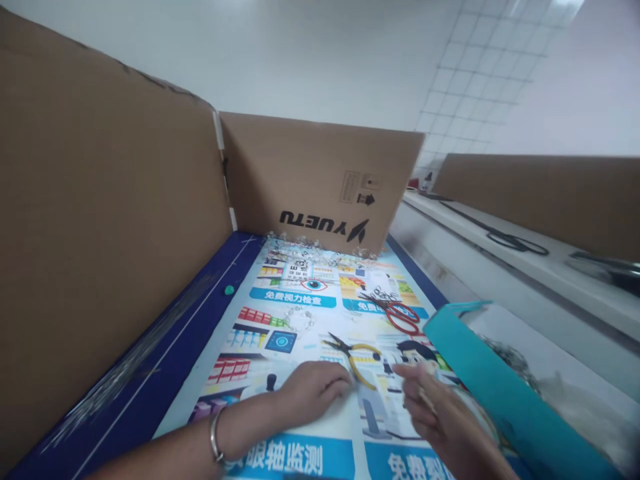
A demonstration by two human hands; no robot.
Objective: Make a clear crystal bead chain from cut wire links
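My left hand [317, 393], with a silver bangle [215, 437] on its wrist, rests on the printed mat [325, 333]. Its fingers are curled, and whatever they may hold is hidden. To its right, my right hand [440, 410] is raised a little, thumb and fingertips pressed together in a pinch; blur hides what is between them. Just beyond the left hand lie yellow-handled pliers [357, 357] with their jaws apart. Farther back are red-handled scissors [400, 316] and a ring of clear beads [300, 318].
A teal open box [520, 373] with metal bits and clear plastic stands at the right. Thin wires [135, 357] lie along the left edge, near a small green lump [229, 290]. Cardboard walls [320, 180] enclose the back and left; clear pieces [325, 253] line the far edge.
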